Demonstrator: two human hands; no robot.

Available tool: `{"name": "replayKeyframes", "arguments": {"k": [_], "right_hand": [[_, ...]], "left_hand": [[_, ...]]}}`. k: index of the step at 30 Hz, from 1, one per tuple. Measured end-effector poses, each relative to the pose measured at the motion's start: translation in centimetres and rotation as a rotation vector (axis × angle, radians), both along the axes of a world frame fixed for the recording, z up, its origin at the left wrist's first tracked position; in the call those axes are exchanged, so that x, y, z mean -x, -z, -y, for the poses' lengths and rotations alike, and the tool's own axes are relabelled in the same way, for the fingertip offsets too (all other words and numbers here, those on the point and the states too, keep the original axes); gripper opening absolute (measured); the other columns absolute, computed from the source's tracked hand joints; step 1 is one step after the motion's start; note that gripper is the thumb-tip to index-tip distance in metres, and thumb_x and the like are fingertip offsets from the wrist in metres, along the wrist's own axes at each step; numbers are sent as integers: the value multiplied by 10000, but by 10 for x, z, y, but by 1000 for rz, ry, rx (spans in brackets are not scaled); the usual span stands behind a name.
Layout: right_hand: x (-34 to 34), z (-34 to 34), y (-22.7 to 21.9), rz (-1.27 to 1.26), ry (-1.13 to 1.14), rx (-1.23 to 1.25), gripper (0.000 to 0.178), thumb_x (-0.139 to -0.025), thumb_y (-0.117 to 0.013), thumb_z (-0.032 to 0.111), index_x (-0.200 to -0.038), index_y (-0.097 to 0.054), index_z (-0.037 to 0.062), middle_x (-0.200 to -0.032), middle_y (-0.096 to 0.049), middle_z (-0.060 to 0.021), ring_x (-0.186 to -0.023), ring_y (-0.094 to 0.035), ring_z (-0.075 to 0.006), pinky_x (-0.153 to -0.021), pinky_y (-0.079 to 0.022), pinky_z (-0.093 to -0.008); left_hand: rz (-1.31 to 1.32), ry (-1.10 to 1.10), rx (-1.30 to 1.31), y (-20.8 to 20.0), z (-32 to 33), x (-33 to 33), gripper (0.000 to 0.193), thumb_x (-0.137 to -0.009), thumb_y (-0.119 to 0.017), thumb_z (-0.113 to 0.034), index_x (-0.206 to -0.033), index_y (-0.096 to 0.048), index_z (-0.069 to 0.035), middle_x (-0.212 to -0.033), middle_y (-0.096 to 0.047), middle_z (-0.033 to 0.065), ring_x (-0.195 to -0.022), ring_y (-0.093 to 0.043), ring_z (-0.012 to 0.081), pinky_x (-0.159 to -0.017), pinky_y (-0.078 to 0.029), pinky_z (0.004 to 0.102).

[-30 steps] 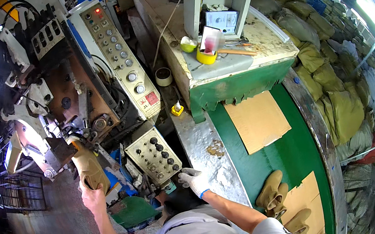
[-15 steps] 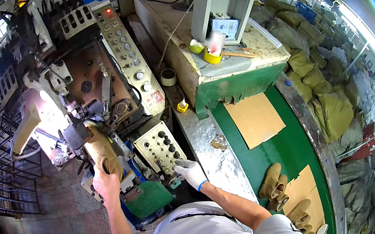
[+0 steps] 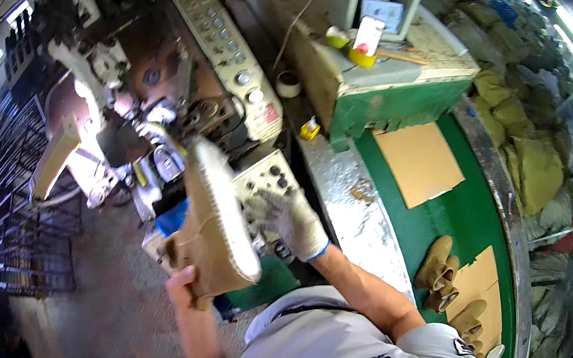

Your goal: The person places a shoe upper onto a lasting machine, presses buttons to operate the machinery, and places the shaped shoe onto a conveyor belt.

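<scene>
A tan boot (image 3: 199, 238) is tilted up in front of the machine head (image 3: 169, 163), its whitish underside turned to the right. My bare left hand (image 3: 183, 286) grips the boot by its lower end, beside the opening. Over the small control box (image 3: 274, 171) with black knobs, my white-gloved right hand (image 3: 300, 227) has its fingers stretched out to the left, near the boot's sole. Nothing shows in that hand, though its fingertips are blurred. The boot hides part of the control box and the machine's lower front.
A long control panel (image 3: 228, 48) runs along the machine. Behind stands a worn bench (image 3: 402, 96) with a cup in a yellow holder (image 3: 362, 58). Tan boots (image 3: 438, 270) and cardboard (image 3: 419, 162) lie on the green surface at right. Metal racks (image 3: 33, 237) stand left.
The boot has come out of the machine head and been turned, so its pale underside shows. My right hand has shifted up and left from the lower control box. The view has shifted.
</scene>
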State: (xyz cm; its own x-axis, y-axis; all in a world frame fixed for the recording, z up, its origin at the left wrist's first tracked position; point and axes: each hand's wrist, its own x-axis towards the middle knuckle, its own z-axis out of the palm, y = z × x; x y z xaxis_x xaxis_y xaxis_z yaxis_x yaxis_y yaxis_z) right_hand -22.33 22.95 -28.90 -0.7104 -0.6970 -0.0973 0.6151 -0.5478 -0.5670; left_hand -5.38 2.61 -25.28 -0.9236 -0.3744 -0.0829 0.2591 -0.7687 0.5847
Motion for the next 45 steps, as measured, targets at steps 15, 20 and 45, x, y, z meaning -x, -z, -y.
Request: {"name": "replayKeyframes", "arguments": {"k": [15, 20, 45], "right_hand": [[71, -206, 57, 69, 570, -374, 512, -913, -705, 312, -1269, -638, -50, -1043, -735, -155, -862, -735, -235, -793, -617, -378], [121, -378, 136, 11, 601, -1241, 552, -888, -742, 440, -1141, -714, -50, -970, -748, -144, -855, -723, -225, -772, -581, -377], [141, -629, 332, 500, 370, -1732, 951, -691, -904, 596, -1306, -656, -85, -1264, -714, -257, -1119, -720, -348, -939, -588, -419]], "left_hand": [[506, -38, 1241, 95, -75, 75, 221, -991, -701, -94, -1169, -740, 30, -1066, -760, 118, -921, -719, 201, -788, -580, 311], [551, -108, 1969, 105, -70, 73, 294, -1005, -681, -139, -1237, -663, 41, -1208, -698, 209, -1039, -694, 356, -897, -567, 428], [633, -20, 2687, 149, -53, 59, 203, -1012, -659, -247, -1028, -737, -60, -1168, -717, 150, -1175, -617, 458, -1054, -479, 610]]}}
